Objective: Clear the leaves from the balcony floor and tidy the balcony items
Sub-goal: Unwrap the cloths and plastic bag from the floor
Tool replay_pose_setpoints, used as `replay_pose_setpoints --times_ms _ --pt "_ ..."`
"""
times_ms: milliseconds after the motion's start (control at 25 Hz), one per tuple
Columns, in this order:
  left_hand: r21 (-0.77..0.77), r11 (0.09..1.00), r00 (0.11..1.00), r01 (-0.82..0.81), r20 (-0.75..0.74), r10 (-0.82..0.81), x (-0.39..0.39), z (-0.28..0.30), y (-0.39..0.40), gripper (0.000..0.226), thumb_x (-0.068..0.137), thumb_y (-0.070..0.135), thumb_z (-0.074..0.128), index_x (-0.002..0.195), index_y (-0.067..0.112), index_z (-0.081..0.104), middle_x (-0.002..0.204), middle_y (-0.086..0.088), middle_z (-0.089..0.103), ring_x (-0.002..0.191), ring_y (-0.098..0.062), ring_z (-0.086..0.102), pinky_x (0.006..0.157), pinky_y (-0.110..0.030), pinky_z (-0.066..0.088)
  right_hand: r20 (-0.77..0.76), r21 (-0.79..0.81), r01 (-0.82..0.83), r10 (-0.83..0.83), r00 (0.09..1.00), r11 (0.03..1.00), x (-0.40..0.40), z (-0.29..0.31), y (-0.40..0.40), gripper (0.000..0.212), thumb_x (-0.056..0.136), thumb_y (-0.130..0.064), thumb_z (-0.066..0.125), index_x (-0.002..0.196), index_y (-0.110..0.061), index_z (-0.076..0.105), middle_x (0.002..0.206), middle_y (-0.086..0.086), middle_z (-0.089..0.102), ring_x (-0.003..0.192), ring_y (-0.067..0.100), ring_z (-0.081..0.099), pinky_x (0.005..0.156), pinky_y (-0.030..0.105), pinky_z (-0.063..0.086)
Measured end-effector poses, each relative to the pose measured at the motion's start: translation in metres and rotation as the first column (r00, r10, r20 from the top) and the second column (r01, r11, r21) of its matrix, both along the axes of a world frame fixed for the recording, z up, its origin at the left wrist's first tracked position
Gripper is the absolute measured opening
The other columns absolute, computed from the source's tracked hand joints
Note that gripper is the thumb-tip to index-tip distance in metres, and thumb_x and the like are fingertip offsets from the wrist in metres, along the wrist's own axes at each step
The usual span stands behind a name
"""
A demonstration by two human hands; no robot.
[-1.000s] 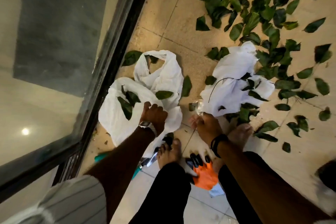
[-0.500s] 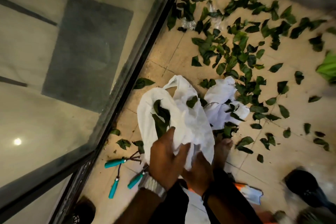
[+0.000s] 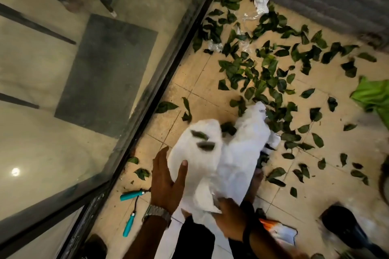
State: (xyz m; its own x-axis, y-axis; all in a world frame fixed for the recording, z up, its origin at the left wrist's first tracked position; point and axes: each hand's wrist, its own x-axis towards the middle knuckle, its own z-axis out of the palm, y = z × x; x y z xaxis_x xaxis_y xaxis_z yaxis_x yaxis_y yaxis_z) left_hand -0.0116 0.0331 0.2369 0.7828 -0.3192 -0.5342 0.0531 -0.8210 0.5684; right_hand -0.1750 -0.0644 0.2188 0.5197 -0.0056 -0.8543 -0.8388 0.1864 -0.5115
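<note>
Left hand (image 3: 168,183) spread wide against the side of a white plastic bag (image 3: 212,166), thumb laid over its front, fingers nearly straight. Right hand (image 3: 229,218) gripping the bag's lower edge, fingers curled into the crumpled plastic. Bag lifted off the tiled floor (image 3: 202,90), a couple of dark leaves showing near its top; blurred, so whether on or inside the plastic cannot be told. Many green leaves (image 3: 263,73) scattered across the floor ahead and to the right, reaching the far wall. Skipping rope with teal handles (image 3: 130,206) lying left of the left wrist, near the glass door frame (image 3: 168,73). Green fabric (image 3: 372,99) at the right edge.
</note>
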Motion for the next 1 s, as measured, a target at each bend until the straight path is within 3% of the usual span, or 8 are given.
replay_pose_setpoints --times_ms 160,360,480,640,720,800,920,1000 --pt "-0.035 0.998 0.988 0.058 -0.140 -0.062 -0.002 -0.021 0.003 0.070 0.084 0.084 0.027 0.130 0.038 0.054 0.134 0.011 0.055 0.121 -0.006 0.049 0.112 -0.040 0.038 -0.194 -0.086 0.597 -0.601 0.775 0.798 0.008 -0.003 -0.016 0.044 0.083 -0.029 0.078 0.115 -0.002 0.063 0.088 0.007 0.069 0.073 0.012 0.064 0.072 0.024 0.050" --pt "-0.036 0.910 0.910 0.414 0.012 -0.414 -0.009 -0.019 0.001 0.055 0.091 0.072 0.036 0.121 0.034 0.064 0.125 0.015 0.064 0.113 -0.005 0.057 0.104 -0.042 0.042 -0.103 -0.253 0.846 -0.883 0.459 0.469 -0.005 -0.027 -0.073 0.040 0.088 -0.046 0.071 0.115 -0.021 0.055 0.107 0.007 0.068 0.087 0.018 0.067 0.073 0.035 0.054" --pt "-0.124 0.955 0.950 0.270 0.198 -0.243 0.002 -0.021 -0.005 0.013 0.095 0.036 0.053 0.104 0.035 0.063 0.113 0.015 0.066 0.101 -0.013 0.063 0.085 -0.045 0.054 -0.037 -0.283 0.844 -0.885 0.464 0.455 0.003 0.008 -0.095 0.027 0.094 -0.036 0.066 0.116 -0.022 0.060 0.106 0.003 0.069 0.083 0.011 0.066 0.065 0.028 0.053" --pt "-0.197 0.978 0.996 -0.065 -0.066 0.053 -0.001 0.006 -0.032 0.022 0.093 0.053 0.052 0.111 0.040 0.059 0.115 0.021 0.064 0.107 -0.007 0.062 0.085 -0.043 0.056 0.289 -0.457 0.778 -0.756 0.587 0.430 0.001 0.060 -0.062 0.020 0.088 -0.044 0.066 0.108 -0.040 0.065 0.105 -0.008 0.067 0.100 0.013 0.063 0.104 0.041 0.048" --pt "-0.241 0.963 0.895 -0.122 -0.446 0.002 -0.009 0.013 -0.043 0.039 0.094 0.042 0.061 0.130 0.042 0.048 0.136 0.014 0.056 0.124 -0.010 0.054 0.096 -0.028 0.049 0.355 -0.440 0.406 -0.260 0.898 0.801 0.007 0.081 -0.027 0.031 0.084 -0.054 0.057 0.115 -0.058 0.057 0.104 -0.010 0.067 0.104 0.010 0.063 0.103 0.017 0.042" --pt "-0.282 0.956 0.772 -0.074 -0.623 -0.124 -0.011 0.010 -0.039 0.055 0.090 0.027 0.068 0.137 0.036 0.041 0.142 0.009 0.050 0.127 -0.002 0.049 0.096 -0.010 0.040 0.290 -0.205 -0.043 0.102 0.951 0.978 0.016 0.089 -0.004 0.032 0.088 -0.069 0.052 0.107 -0.046 0.062 0.105 -0.016 0.065 0.106 -0.021 0.051 0.094 -0.003 0.032" --pt "-0.175 0.915 0.734 -0.363 -0.658 0.165 -0.004 -0.003 -0.018 0.026 0.088 0.014 0.064 0.112 0.021 0.070 0.098 0.008 0.075 0.098 -0.018 0.067 0.089 -0.030 0.054 0.290 -0.171 0.220 -0.164 0.943 0.960 0.022 0.087 -0.027 0.018 0.081 -0.037 0.080 0.078 -0.037 0.062 0.082 -0.026 0.063 0.084 -0.025 0.054 0.079 -0.001 0.037" --pt "0.015 0.815 0.577 -0.580 -0.698 0.423 -0.002 -0.002 -0.016 0.022 0.089 -0.003 0.057 0.105 -0.001 0.072 0.087 -0.015 0.073 0.075 -0.030 0.067 0.064 -0.031 0.057 0.253 -0.411 0.594 -0.540 0.803 0.692 0.018 0.061 -0.057 0.020 0.077 -0.036 0.081 0.068 -0.028 0.065 0.063 -0.016 0.066 0.064 -0.006 0.060 0.066 0.019 0.046"
